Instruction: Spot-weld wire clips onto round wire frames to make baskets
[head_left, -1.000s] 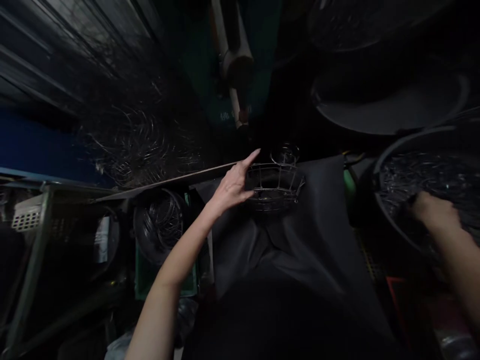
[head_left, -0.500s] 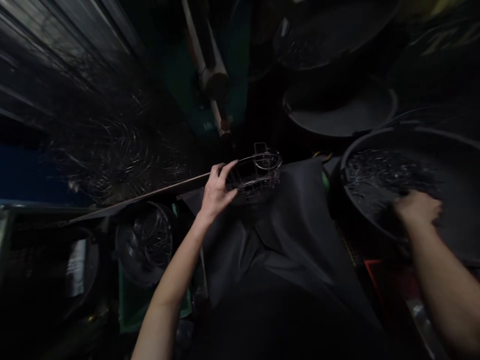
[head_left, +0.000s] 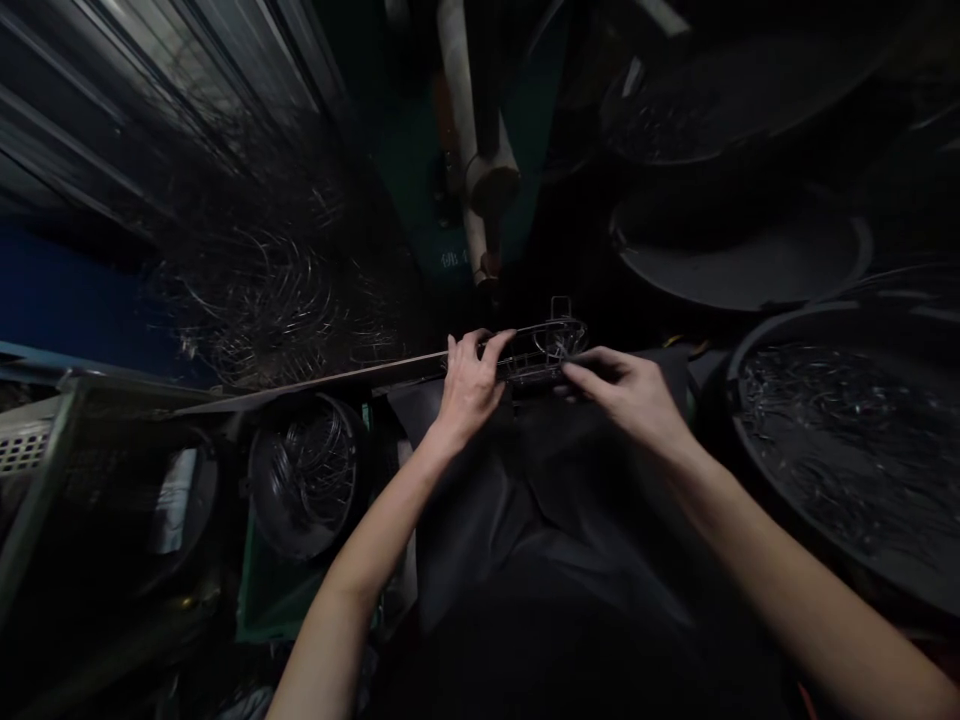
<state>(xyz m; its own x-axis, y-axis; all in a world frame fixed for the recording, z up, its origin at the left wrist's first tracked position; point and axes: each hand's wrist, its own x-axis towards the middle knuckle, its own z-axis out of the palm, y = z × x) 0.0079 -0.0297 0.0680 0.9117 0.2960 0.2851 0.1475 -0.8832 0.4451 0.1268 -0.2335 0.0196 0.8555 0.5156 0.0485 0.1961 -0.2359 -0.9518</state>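
Note:
A small wire basket (head_left: 551,340) of thin metal rods, with a round loop at its right end, lies just above the lap, below the machine's tip. My left hand (head_left: 471,385) is closed around its left side, thumb below and fingers over the upper rod. Close against the right end is my right hand (head_left: 626,390), its thumb and index finger pinched together. What the pinch holds, if anything, is too small and dark to make out. A dark apron (head_left: 525,500) covers the lap beneath both hands.
To the right stands a large round pan (head_left: 739,400) with many small wire pieces. Another pan (head_left: 727,260) is behind it. At left, a black bucket (head_left: 259,500) of wire rings rests on a green crate (head_left: 251,610). A welding-like machine arm (head_left: 487,190) hangs ahead; wire rings (head_left: 262,300) pile left.
My right hand has come out of the large pan of wire pieces and moved left to the basket's right end. My left hand keeps hold of the basket. The view has shifted.

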